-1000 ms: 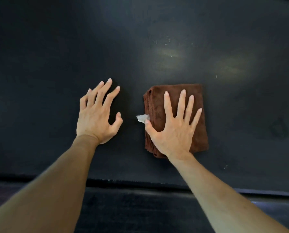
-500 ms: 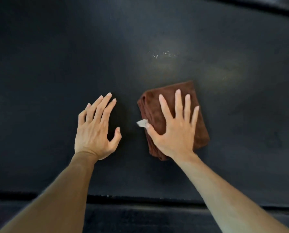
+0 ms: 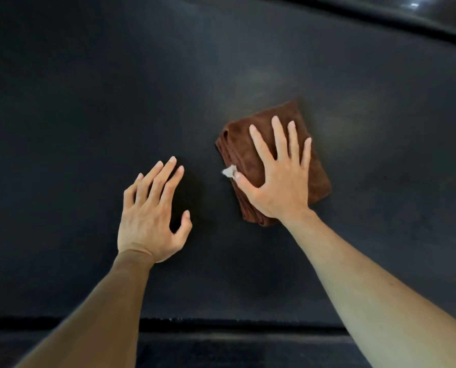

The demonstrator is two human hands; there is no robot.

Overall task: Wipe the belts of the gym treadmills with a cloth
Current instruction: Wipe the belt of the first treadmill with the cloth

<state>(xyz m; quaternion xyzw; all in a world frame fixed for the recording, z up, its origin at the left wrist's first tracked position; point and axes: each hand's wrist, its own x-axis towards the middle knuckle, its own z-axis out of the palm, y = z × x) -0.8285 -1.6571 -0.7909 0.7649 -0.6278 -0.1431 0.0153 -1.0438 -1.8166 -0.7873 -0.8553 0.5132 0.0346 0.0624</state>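
Dark treadmill belt (image 3: 88,102) fills the view. Right hand (image 3: 280,181) presses flat, fingers spread, on the folded brown cloth (image 3: 317,176), which has slid away from the body and turned slightly since 1 second ago. Left hand (image 3: 149,216) rests spread on bare belt beside it, braced. Wiping is likely mid-stroke, with more belt left ahead of the cloth.
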